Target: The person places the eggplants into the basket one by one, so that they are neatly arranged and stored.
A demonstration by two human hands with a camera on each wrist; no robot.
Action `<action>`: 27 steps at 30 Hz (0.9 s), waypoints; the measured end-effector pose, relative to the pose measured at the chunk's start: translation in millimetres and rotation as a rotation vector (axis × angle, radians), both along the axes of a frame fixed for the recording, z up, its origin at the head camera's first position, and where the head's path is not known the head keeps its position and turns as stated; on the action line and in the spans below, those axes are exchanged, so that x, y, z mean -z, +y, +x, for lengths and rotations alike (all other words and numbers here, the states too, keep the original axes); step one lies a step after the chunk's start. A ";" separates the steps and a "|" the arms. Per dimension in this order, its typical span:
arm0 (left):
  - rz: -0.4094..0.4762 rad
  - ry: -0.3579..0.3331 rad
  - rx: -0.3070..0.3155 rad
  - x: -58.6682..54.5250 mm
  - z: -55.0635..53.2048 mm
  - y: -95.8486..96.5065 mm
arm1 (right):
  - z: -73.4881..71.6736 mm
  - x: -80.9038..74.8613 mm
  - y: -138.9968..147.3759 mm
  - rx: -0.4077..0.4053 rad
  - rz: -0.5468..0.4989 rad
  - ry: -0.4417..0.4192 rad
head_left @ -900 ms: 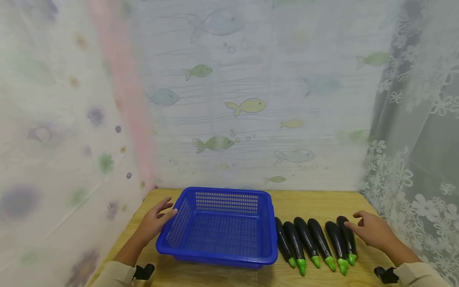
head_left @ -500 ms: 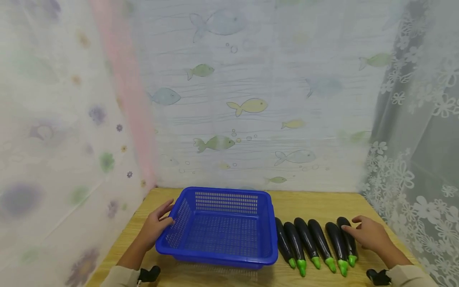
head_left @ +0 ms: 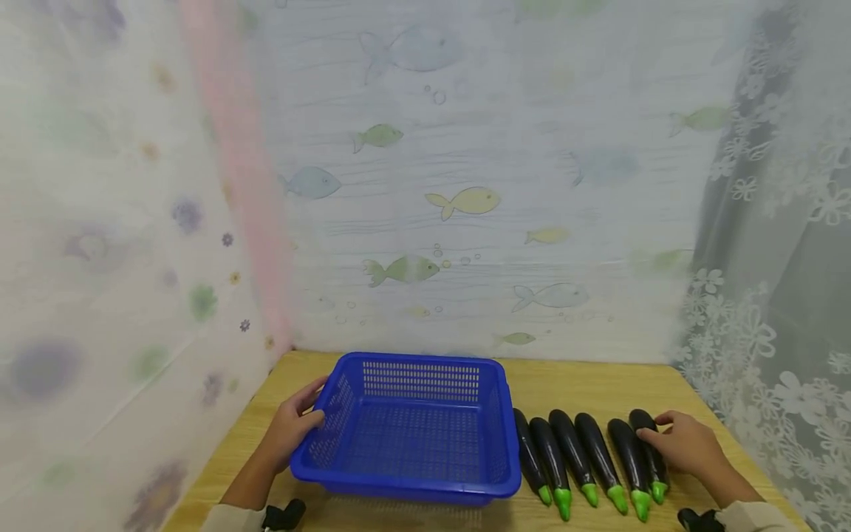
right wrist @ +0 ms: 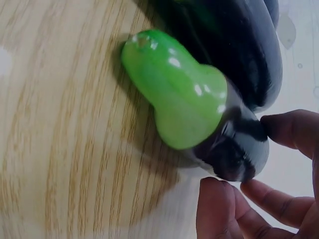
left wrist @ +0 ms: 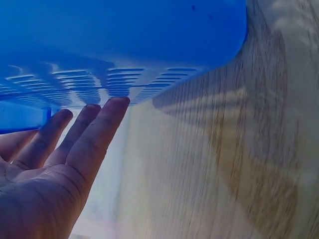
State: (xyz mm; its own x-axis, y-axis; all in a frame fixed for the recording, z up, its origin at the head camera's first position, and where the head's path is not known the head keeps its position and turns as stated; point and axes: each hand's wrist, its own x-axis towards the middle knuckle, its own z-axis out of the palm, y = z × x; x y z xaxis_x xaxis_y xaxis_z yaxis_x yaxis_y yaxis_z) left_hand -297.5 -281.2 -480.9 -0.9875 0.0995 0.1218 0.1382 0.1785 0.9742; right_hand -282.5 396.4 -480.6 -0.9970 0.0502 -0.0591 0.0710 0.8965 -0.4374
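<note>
A blue plastic basket (head_left: 415, 491) with slotted walls stands on the wooden table. My left hand (head_left: 287, 430) is at its left side, thumb over the rim and fingers against the outer wall; in the left wrist view the fingertips (left wrist: 117, 103) touch the slots. To the basket's right lies a row of several dark eggplants (head_left: 570, 447) with green stem ends toward me. My right hand (head_left: 688, 445) holds the rightmost eggplant (head_left: 654, 462) between thumb and fingers. The right wrist view shows this eggplant's green stem end (right wrist: 182, 99) close up, still on the table.
The wooden table (head_left: 585, 373) ends against a fish-print curtain (head_left: 465, 295) at the back. A flowered sheet (head_left: 133, 332) hangs at the left and a lace curtain (head_left: 751, 355) at the right. The neighbouring eggplant (right wrist: 234, 45) lies right beside the held one.
My right hand has moved in from the right, and its thumb and fingers have come onto the rightmost eggplant. My left hand has settled lower against the basket's rim. Basket and eggplants lie as before.
</note>
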 end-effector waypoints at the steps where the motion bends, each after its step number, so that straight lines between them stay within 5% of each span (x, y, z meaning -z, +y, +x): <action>1: 0.000 -0.001 -0.003 -0.3 0.0 0.8 | -0.4 -0.2 0.6 0.000 -0.002 0.001; 27: -0.008 0.001 -0.040 0.3 -1.7 7.0 | 1.4 -35.0 -24.5 0.033 -0.322 -0.004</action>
State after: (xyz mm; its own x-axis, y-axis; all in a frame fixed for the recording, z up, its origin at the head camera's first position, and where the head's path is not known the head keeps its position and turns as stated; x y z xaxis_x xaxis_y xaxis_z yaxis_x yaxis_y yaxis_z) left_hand -299.2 -274.2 -481.2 -0.9907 0.0606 0.1218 0.1313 0.1916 0.9726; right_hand -281.1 371.8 -445.5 -0.9948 0.0608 -0.0811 0.1002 0.7092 -0.6978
